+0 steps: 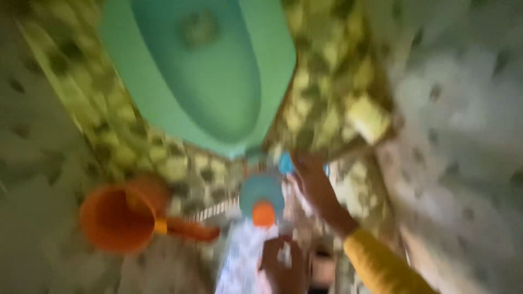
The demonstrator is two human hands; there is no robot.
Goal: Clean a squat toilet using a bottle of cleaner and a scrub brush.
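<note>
A left hand (283, 264), finger position lost to blur, rests low on patterned cloth (242, 261). Beyond, the yellow-sleeved right hand (311, 177) reaches, fingers unclear, to a blue round object (285, 162) beneath a green basin (212, 71); an orange mug (117, 218) lies left.

Yellow long sleeve (381, 267) on right arm.

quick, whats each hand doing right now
Left hand: low in the view, grip too blurred to tell.
Right hand: reaching up to a small blue object; too blurred to tell if it grips it.
</note>
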